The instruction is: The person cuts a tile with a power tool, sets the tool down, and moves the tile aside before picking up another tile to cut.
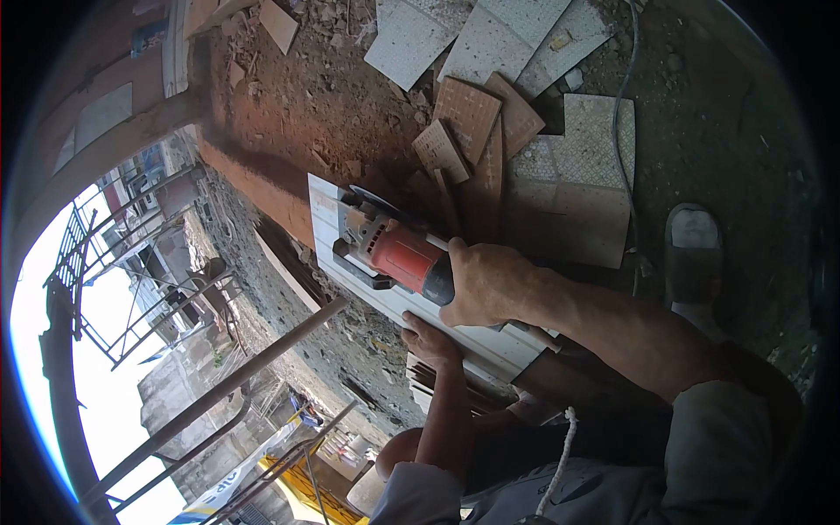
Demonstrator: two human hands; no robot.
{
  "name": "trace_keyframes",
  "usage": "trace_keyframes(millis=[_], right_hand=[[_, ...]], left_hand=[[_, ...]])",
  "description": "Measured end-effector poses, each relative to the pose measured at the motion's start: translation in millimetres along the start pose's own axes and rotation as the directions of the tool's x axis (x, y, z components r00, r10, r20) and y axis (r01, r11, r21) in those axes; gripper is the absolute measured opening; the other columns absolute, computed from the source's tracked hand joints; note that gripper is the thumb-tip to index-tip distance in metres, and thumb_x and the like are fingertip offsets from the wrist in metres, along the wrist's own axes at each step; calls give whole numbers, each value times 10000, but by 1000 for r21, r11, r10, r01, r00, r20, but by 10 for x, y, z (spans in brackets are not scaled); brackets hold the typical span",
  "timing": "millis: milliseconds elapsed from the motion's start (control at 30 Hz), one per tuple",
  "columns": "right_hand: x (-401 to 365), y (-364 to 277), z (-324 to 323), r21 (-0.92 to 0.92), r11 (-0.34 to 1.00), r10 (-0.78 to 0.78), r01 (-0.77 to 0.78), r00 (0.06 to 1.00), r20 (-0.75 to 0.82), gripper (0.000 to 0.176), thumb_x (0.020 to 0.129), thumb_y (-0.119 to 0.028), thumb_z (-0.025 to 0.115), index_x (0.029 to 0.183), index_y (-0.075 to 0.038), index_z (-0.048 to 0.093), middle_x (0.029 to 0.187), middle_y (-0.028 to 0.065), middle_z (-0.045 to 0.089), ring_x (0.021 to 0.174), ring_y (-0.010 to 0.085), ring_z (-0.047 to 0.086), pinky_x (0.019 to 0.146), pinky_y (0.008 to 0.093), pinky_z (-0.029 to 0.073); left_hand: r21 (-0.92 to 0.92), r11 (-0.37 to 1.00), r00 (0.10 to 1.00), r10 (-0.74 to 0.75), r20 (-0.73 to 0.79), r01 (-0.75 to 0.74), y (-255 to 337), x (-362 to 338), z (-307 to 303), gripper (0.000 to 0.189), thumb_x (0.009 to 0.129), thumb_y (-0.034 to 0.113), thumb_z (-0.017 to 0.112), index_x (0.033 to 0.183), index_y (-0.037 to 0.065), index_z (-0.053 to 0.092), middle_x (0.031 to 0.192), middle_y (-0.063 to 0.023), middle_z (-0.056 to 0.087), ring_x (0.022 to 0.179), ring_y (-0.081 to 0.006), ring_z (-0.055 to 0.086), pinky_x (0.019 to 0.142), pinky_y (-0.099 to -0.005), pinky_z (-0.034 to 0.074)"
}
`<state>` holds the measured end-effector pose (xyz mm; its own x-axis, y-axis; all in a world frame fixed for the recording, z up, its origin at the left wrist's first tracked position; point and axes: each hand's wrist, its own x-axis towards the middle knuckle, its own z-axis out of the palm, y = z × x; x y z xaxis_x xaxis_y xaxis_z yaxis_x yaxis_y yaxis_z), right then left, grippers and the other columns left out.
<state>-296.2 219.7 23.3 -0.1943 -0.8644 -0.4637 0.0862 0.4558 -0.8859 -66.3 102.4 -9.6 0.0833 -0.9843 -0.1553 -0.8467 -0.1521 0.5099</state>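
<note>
A red-and-black handheld tile saw (404, 255) rests on a long pale tile (481, 339) with lines along its length. My right hand (490, 278) is wrapped around the dark rear end of the saw's body. The round blade shows in part at the saw's far side, near the tile's edge. On the opposite edge of the tile lies my left hand (430, 339), its fingers closed on that edge. Part of its grip is hidden beneath the tile.
Broken brown tiles (468, 118) and pale textured tiles (573, 144) lie on the dirt beyond the saw. A grey cable (623, 140) runs along the ground near a shoe (694, 249). Metal railing (219, 394) stands to the left, with stacked tiles (422, 385) near my left forearm.
</note>
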Motion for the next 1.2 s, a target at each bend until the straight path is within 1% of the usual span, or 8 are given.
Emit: trace_keyframes(millis=[300,500,667,767,967,1100,1167,1200], right_hand=[[0,-59,-46,3,1000,26,-26,1000,17,644,674,-327,700,1080,131,500,890,329,661,865,414,701,800,423,576],[21,-75,-71,13,1000,26,-26,999,19,633,669,-323,698,1075,121,502,897,325,663,870,416,699,808,426,573],[78,-74,-59,16,1000,19,-19,1000,16,637,670,-328,702,1078,118,501,903,328,662,871,421,697,815,431,569],[122,-81,-43,15,1000,7,-7,1000,8,642,671,-335,707,1077,117,498,903,330,661,875,422,695,820,427,567],[224,-136,-58,4,1000,10,-10,1000,26,657,671,-338,717,1086,121,494,930,327,661,907,418,691,845,421,559],[315,-185,-67,9,1000,11,-11,1000,29,671,676,-336,723,1108,122,489,967,329,657,936,412,686,864,415,552],[367,-215,-75,2,1000,15,-16,999,38,678,678,-336,726,1117,121,486,977,329,656,944,410,685,868,412,551],[392,-229,-79,-4,1000,24,-24,999,46,686,679,-339,728,1125,122,484,982,329,656,946,408,685,869,410,551]], left_hand=[[-44,998,998,-48,-43,46,-40,37,23,730,983,572,437,1208,-118,511,1184,-308,563,1044,-366,586,913,-437,463],[-49,999,999,-21,-30,19,-53,43,12,726,983,562,446,1190,-131,514,1160,-311,573,1022,-362,596,906,-435,473],[44,999,998,5,-58,-3,-21,30,17,709,988,553,441,1162,-129,526,1149,-316,575,1022,-366,600,896,-435,480],[-8,1000,999,6,-37,-6,-33,39,16,709,988,549,440,1157,-134,527,1141,-318,576,1021,-370,604,890,-436,482],[50,999,998,24,-50,-22,-76,71,7,708,989,549,437,1137,-139,524,1100,-307,579,973,-354,606,870,-431,489],[12,998,997,54,-59,-54,-118,87,11,696,990,541,445,1130,-135,526,1085,-301,582,955,-342,606,852,-427,494],[28,999,1000,22,-22,-21,-56,44,0,759,982,580,418,1250,-125,500,1175,-322,581,1022,-364,629,879,-420,516],[23,1000,999,21,-24,-20,-57,51,-2,759,982,580,418,1250,-125,500,1175,-322,581,1022,-364,629,879,-420,516]])
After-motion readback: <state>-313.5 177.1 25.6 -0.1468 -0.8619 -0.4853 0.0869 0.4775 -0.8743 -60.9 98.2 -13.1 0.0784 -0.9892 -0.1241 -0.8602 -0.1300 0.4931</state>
